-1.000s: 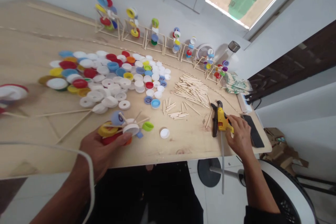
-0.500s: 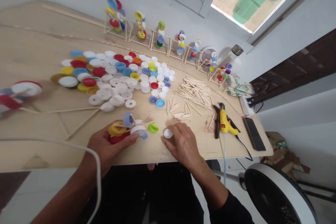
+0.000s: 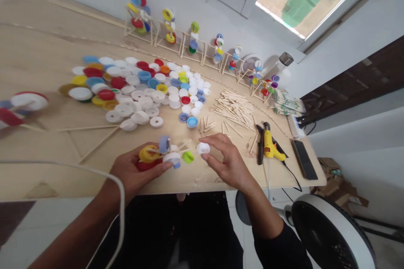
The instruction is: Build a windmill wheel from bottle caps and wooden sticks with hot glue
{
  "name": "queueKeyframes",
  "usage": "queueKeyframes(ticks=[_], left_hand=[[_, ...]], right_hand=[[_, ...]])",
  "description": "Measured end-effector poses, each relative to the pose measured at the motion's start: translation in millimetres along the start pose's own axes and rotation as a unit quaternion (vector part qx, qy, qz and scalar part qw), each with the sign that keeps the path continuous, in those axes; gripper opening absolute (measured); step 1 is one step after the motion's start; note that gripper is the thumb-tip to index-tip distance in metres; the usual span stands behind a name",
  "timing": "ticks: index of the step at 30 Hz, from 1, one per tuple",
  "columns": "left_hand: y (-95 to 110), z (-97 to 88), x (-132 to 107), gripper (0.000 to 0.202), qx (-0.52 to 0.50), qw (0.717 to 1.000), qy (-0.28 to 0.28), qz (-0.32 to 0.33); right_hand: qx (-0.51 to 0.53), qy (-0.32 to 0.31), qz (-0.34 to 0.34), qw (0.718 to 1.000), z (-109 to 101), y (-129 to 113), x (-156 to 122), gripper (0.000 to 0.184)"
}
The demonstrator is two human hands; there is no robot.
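Note:
My left hand [image 3: 134,170] is closed round a wheel of bottle caps and wooden sticks [image 3: 149,154], near the table's front edge. Yellow, red, white and blue caps show on it, with a lime-green cap [image 3: 188,157] at its right side. Bare stick ends point right from the wheel. Between thumb and fingertips my right hand [image 3: 225,162] pinches a small white bottle cap [image 3: 203,148], a short way right of the green cap and apart from it.
Loose bottle caps [image 3: 139,92] lie heaped beyond my hands. Right of them is a pile of sticks [image 3: 235,108], then a yellow glue gun [image 3: 269,145] and a phone [image 3: 304,159]. Cap wheels on stick frames [image 3: 169,29] line the wall. A white cable [image 3: 121,201] crosses my left forearm.
My right hand has lifted the white cap and turned it toward the wheel, its fingers now more stretched. My left hand has shifted slightly right with the wheel.

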State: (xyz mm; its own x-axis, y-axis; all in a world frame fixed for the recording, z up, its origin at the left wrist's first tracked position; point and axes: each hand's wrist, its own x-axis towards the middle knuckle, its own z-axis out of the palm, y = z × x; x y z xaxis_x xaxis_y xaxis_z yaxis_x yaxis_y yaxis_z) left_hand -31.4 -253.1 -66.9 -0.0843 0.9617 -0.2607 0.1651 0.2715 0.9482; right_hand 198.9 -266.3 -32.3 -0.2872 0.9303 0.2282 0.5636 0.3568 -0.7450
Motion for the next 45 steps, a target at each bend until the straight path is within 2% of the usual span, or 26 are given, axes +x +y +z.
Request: queueKeyframes(ticks=[9, 14, 23, 35, 40, 43, 45], left_hand=[[1, 1.3, -2, 0.038, 0.009, 0.999, -0.028, 0.040], [-1, 2.1, -2, 0.040, 0.017, 0.999, -0.027, 0.044], [3, 1.4, -4, 0.041, 0.037, 0.998, -0.034, 0.037], [4, 0.1, -3, 0.038, 0.030, 0.998, -0.045, 0.035], [5, -1.0, -1, 0.038, -0.012, 0.997, -0.072, -0.004], [4, -2.3, 0, 0.040, -0.049, 0.993, -0.094, -0.048], [3, -2.8, 1, 0.040, -0.070, 0.990, -0.096, -0.071]], right_hand=[[-0.073, -0.041, -0.049, 0.995, -2, -11, 8, 0.027], [-0.105, -0.050, -0.082, 0.990, -1, -12, 11, 0.025], [-0.114, -0.069, -0.062, 0.989, 0, -11, 10, 0.025], [-0.090, -0.074, -0.068, 0.991, 1, -9, 7, 0.024], [-0.074, -0.073, -0.050, 0.993, -2, -11, 8, 0.028], [-0.020, -0.043, -0.038, 0.998, -11, -13, 8, 0.033], [0.023, -0.016, -0.025, 0.999, -17, -13, 8, 0.029]])
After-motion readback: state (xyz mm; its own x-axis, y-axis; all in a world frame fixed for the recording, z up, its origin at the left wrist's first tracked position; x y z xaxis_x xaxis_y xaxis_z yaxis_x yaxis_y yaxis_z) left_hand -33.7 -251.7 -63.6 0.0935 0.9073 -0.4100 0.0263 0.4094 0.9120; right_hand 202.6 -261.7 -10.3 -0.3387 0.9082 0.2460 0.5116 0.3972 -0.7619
